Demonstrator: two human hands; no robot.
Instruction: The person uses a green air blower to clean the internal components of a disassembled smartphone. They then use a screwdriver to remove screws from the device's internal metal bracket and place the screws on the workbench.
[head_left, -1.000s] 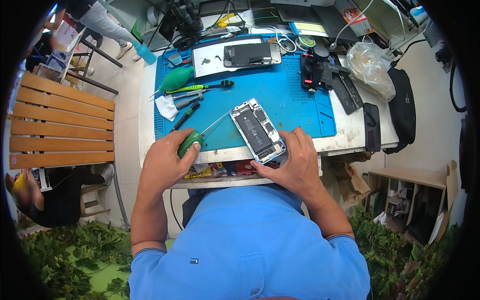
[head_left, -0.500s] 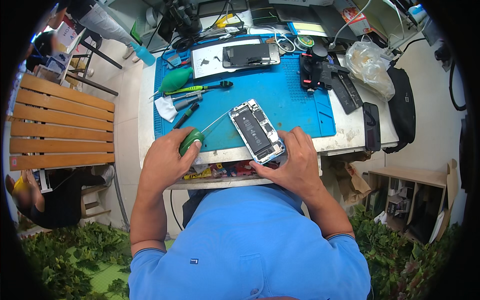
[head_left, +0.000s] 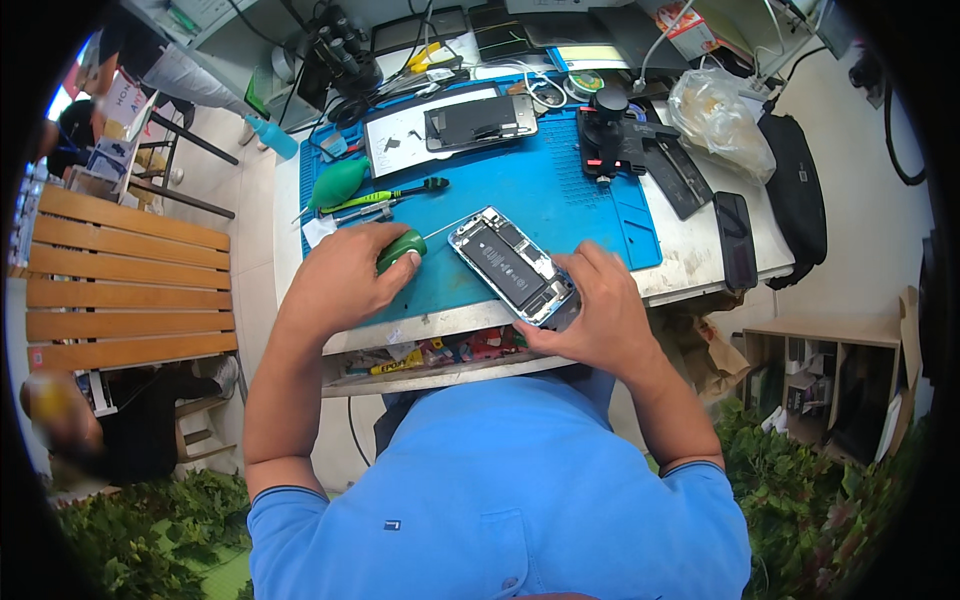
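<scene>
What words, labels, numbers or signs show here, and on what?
I copy no print; it stands on:
Opened white-framed rectangular phone: pale print inside, too small to read.
White rectangular sheet: large letters, partly legible.
Yellow flat packet: dark print, blurred.
Small dark shirt tag: unreadable.

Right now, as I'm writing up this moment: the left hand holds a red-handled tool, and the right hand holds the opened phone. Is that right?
Not quite: the handle colour is wrong. The head view shows the left hand holding a green-handled tool, not a red-handled one, and the right hand holding the opened phone.
</scene>
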